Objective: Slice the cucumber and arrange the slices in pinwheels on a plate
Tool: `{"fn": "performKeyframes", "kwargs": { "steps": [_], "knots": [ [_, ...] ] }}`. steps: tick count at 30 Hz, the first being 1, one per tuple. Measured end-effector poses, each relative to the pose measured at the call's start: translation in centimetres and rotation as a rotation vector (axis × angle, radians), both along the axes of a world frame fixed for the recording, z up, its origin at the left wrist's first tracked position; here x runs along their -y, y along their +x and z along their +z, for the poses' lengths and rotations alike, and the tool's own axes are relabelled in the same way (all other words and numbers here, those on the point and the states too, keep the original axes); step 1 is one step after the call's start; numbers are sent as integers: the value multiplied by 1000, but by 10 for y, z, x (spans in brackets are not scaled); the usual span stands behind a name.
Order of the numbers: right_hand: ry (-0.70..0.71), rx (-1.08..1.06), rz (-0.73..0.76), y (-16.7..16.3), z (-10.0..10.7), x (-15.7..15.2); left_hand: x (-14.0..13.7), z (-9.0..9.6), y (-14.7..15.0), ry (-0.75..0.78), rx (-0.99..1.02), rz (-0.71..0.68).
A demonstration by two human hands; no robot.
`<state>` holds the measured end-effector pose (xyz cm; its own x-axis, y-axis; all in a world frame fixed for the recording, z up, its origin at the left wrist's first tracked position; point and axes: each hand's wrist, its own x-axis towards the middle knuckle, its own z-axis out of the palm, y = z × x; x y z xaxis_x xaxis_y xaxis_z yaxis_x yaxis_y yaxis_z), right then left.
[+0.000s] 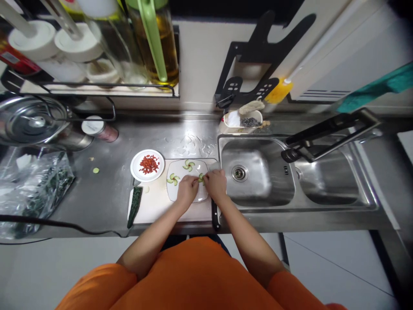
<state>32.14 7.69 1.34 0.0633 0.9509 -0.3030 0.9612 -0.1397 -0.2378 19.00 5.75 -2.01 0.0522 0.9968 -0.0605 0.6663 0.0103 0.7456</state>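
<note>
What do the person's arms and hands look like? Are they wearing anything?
Both arms are bare from the short orange sleeves down. The left hand and right hand have no gloves. I can't see any rings or watch; the hands are too small to be sure.

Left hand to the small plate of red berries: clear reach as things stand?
Probably yes. The left hand is at the white plate with cucumber slices, and the small plate of red berries lies just to its left, nothing visible between.

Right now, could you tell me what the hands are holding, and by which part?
Both hands, left and right, pinch small green cucumber slices over the white rectangular plate; the exact hold cannot be told.
</note>
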Motion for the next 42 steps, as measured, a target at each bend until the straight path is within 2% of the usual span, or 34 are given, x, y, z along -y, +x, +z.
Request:
{"fn": "performKeyframes", "kwargs": {
  "steps": [11, 14, 19, 23, 27, 35, 42],
  "knots": [
    [6, -72, -78, 3, -1, -1, -4, -2, -1, -8, 78, 47],
    [3, -125, -112, 6, 0, -4, -8, 1, 0, 4, 102, 9],
    [-114, -179, -182, 6, 3, -9, -10, 5, 2, 53, 64, -81],
    [-210, -163, -225, 3, 6, -10, -10, 3, 2, 51, 54, -93],
    [-241, -136, -235, 0, 5, -12, -10, -2, 3, 28, 51, -88],
    [-205, -151, -239, 2, -1, -11, -12, -5, 3, -9, 43, -97],
    [-102, -193, -203, 10, -4, -8, -12, -10, 1, -11, 13, -111]
  ]
}}
